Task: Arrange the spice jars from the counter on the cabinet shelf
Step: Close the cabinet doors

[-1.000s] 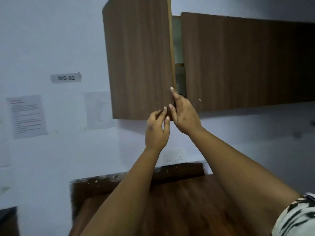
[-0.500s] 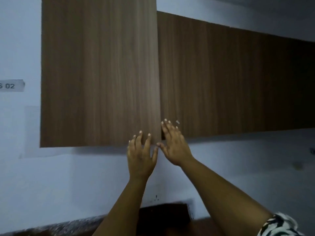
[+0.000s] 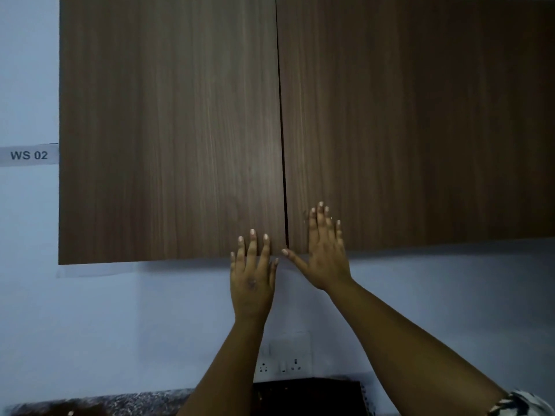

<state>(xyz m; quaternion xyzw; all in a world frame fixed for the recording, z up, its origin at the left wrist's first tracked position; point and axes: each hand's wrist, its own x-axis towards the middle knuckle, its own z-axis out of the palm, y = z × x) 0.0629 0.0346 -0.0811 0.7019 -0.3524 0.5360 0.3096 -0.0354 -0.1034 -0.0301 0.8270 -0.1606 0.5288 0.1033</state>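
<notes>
A brown wood-grain wall cabinet fills the upper view. Its left door [image 3: 168, 130] and right door [image 3: 420, 121] both lie flush, with only a thin dark seam between them. My left hand [image 3: 253, 274] rests flat with fingers spread on the bottom right corner of the left door. My right hand [image 3: 326, 250] lies flat with fingers apart on the bottom left corner of the right door. Neither hand holds anything. The shelf and the spice jars are hidden from view.
A "WS 02" label [image 3: 28, 155] is stuck on the pale wall left of the cabinet. A white socket plate [image 3: 283, 360] sits on the wall below my arms. A speckled counter edge [image 3: 99, 403] and a dark panel [image 3: 309, 394] show at the bottom.
The left cabinet door swung from ajar to flush against the cabinet. Both hands went from its edge to lying flat on the doors. The view tilted up and closer.
</notes>
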